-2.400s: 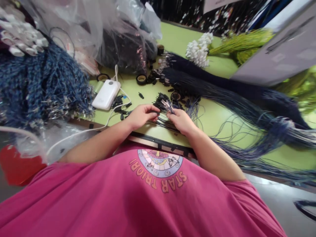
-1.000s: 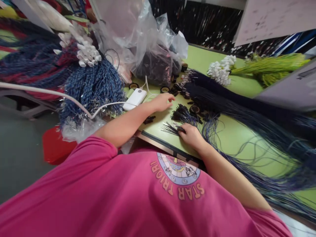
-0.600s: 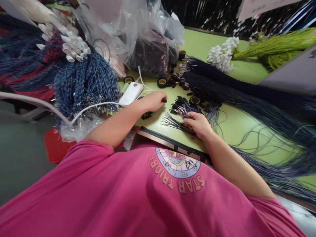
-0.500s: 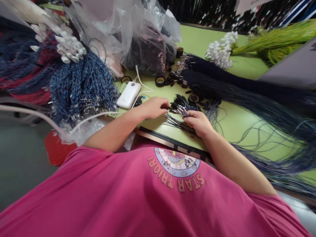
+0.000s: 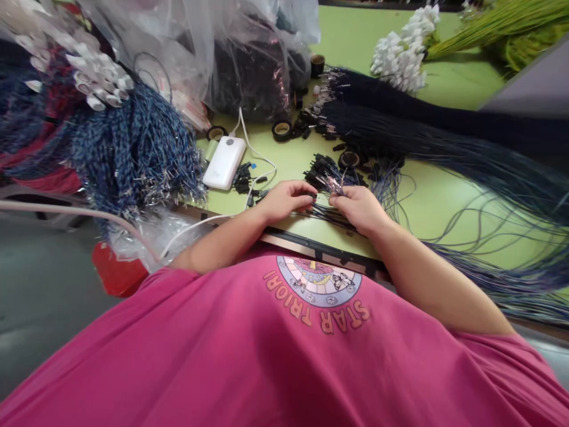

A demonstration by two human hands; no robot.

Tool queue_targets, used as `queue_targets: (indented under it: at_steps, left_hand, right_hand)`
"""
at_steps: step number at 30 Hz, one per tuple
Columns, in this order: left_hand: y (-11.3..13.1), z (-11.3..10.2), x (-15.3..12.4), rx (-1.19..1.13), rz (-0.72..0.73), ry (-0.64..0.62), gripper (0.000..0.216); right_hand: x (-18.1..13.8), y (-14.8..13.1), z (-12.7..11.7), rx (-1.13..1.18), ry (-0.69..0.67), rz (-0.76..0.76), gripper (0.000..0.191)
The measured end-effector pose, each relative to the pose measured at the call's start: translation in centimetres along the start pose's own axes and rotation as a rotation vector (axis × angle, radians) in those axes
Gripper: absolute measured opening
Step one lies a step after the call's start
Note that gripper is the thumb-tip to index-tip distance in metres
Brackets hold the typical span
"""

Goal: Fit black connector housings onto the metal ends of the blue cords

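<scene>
My right hand (image 5: 361,209) is closed around a small bundle of thin dark wires (image 5: 331,182), whose bare metal-tipped ends stick out past the fingertips. Just left of it, my left hand (image 5: 288,200) has thumb and fingers pinched on a small black connector housing (image 5: 313,197). Most of that piece is hidden by the fingers. More dark wires (image 5: 331,214) lie on the table under both hands. Beyond them is a heap of black connectors (image 5: 320,167) with wires attached.
A white power bank (image 5: 224,162) with a cable lies left, beside loose black connectors (image 5: 242,178). Black tape rolls (image 5: 281,130) stand behind. A long dark wire bundle (image 5: 400,118) stretches right; blue twisted wires (image 5: 133,136) hang at the left. The table edge (image 5: 311,248) runs before me.
My left hand has shifted right, closer to the right hand and its wire ends. The right hand keeps its grip on the wires. The camera view has tilted slightly downward.
</scene>
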State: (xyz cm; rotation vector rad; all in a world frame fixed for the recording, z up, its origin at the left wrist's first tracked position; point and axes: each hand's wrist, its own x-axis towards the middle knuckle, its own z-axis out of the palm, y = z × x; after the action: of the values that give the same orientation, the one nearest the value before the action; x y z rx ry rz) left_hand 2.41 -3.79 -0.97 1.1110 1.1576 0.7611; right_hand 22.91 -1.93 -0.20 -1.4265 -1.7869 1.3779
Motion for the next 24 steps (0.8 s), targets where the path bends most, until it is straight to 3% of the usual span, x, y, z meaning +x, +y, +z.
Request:
queue_targets:
  at_steps: [11,18,24]
  left_hand:
    - [-1.7,0.5,0.4,-0.060,0.083,0.038,0.021]
    - [-0.9,0.5,0.3,-0.116,0.015,0.082,0.017]
    - [-0.9,0.7,0.2,-0.150,0.010,0.052,0.018]
  right_hand:
    - [0.1,-0.4,0.2,-0.089,-0.070,-0.001,0.022]
    - [0.3,0.1,0.0,0.074,-0.037,0.030,0.015]
    - [0.3,-0.1,0.0,-0.023,-0.084,0.033,0.020]
